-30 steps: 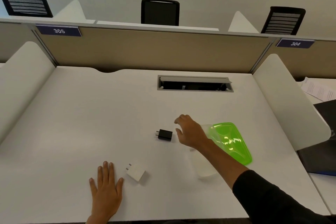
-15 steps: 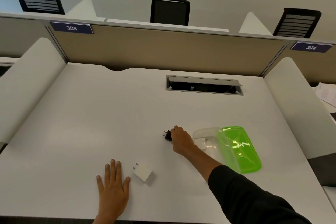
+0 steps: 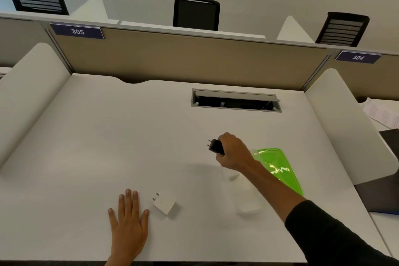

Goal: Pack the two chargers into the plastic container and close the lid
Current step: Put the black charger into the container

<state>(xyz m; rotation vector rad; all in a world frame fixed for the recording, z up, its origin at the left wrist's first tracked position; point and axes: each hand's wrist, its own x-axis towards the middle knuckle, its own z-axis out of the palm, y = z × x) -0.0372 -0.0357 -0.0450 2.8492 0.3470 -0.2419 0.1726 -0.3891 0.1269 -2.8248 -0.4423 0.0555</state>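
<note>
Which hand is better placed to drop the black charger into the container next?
Right hand: it grips the black charger beside the clear container. The left hand lies flat by the white charger.

Open counter (image 3: 90, 147) is seen left of and behind the clear container (image 3: 246, 198), up to the cable slot (image 3: 236, 101). The container's top is crossed by the right forearm; its green lid (image 3: 280, 170) blocks its right side. To the container's left, the white charger (image 3: 164, 203) lies just beside the flat left hand (image 3: 128, 220). White side panels wall the counter's edges.
</note>
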